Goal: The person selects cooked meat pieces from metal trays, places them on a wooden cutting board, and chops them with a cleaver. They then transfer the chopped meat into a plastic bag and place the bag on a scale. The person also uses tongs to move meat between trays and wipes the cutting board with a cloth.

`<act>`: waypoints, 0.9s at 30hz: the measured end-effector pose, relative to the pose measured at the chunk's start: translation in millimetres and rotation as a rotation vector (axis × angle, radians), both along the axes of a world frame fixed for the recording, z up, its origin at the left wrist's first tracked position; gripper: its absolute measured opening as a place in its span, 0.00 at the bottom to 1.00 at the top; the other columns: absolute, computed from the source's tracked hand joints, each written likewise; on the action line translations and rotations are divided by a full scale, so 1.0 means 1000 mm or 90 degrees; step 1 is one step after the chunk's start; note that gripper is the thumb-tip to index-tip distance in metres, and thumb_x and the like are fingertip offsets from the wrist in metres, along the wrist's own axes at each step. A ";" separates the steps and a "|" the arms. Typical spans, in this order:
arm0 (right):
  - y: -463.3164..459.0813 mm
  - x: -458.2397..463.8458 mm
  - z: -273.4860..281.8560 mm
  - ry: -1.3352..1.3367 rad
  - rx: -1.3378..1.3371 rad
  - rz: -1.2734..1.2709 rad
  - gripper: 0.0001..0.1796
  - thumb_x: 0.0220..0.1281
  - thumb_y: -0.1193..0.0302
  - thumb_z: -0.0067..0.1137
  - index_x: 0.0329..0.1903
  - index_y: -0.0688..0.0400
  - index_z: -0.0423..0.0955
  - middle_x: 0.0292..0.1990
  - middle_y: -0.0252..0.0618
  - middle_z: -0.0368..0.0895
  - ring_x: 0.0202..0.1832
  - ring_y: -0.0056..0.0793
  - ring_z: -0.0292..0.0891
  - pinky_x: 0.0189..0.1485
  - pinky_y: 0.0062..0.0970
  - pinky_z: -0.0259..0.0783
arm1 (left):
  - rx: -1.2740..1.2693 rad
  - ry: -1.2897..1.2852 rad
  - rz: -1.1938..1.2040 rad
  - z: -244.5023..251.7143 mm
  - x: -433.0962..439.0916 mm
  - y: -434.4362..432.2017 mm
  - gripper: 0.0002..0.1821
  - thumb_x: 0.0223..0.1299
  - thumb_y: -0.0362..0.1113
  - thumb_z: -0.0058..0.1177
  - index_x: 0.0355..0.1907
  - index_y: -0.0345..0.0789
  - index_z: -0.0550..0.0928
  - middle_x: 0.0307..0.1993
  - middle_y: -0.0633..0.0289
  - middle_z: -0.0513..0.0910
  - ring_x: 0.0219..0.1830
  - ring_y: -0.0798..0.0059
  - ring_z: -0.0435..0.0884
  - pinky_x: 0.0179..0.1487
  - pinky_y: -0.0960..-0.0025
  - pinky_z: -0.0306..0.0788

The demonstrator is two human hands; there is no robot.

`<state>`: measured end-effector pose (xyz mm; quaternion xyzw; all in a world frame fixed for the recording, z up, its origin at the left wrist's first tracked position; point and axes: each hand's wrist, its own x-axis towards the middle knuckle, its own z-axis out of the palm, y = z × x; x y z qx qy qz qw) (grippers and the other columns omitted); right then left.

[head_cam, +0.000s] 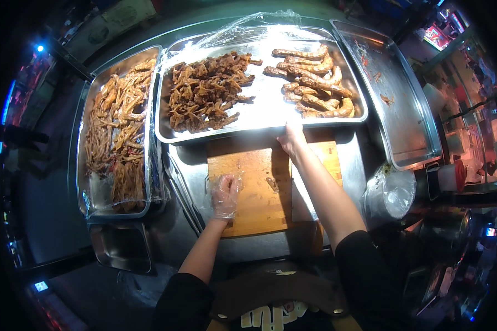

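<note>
My left hand [225, 196], in a clear plastic glove, rests with curled fingers at the left side of a wooden cutting board [252, 211]; nothing shows in it. My right hand [292, 138] reaches over the board to the front rim of a wide metal tray [232, 134] and grips it, its fingertips washed out by glare. Dark braised meat pieces [207, 91] fill the tray's left side, and long browned neck-like pieces [319, 82] lie at its right. One small scrap [272, 184] is on the board. Under my right forearm lies a bright flat blade, apparently a cleaver [301, 194].
At left, a metal tray [79, 182] holds braised poultry pieces [120, 111], partly under plastic film. Metal tongs [184, 194] lie beside the board. A deep metal pan [122, 248] stands lower left. At right are a tray with scraps [401, 111] and a plastic-lined container [393, 196].
</note>
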<state>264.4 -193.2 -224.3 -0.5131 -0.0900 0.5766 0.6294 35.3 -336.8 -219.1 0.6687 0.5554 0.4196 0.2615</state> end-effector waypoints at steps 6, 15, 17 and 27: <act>0.001 0.002 0.009 -0.063 -0.072 0.025 0.10 0.74 0.65 0.42 0.50 0.56 0.67 0.41 0.41 0.77 0.37 0.31 0.77 0.31 0.36 0.78 | 0.003 -0.001 0.011 -0.012 -0.001 -0.002 0.04 0.62 0.31 0.54 0.34 0.33 0.77 0.27 0.54 0.78 0.30 0.61 0.78 0.37 0.63 0.71; -0.029 0.019 0.056 0.020 -0.069 0.176 0.26 0.75 0.56 0.43 0.61 0.65 0.60 0.49 0.50 0.76 0.51 0.38 0.76 0.51 0.45 0.78 | -0.072 -0.081 -0.003 -0.014 -0.004 0.003 0.07 0.64 0.34 0.55 0.41 0.33 0.78 0.33 0.55 0.82 0.37 0.66 0.82 0.43 0.67 0.74; -0.072 0.040 0.069 -0.247 -0.091 0.300 0.33 0.71 0.48 0.47 0.62 0.65 0.64 0.53 0.52 0.75 0.54 0.37 0.76 0.50 0.34 0.77 | -0.069 -0.160 -0.038 -0.007 -0.007 -0.003 0.10 0.64 0.35 0.56 0.44 0.32 0.78 0.37 0.55 0.82 0.41 0.66 0.83 0.48 0.68 0.75; -0.334 0.043 0.049 -0.860 -0.122 0.324 0.35 0.49 0.65 0.73 0.53 0.65 0.60 0.34 0.44 0.72 0.32 0.35 0.76 0.37 0.34 0.74 | 0.001 0.387 -0.044 0.022 0.001 0.007 0.41 0.63 0.47 0.52 0.74 0.34 0.54 0.74 0.48 0.54 0.77 0.51 0.49 0.77 0.50 0.40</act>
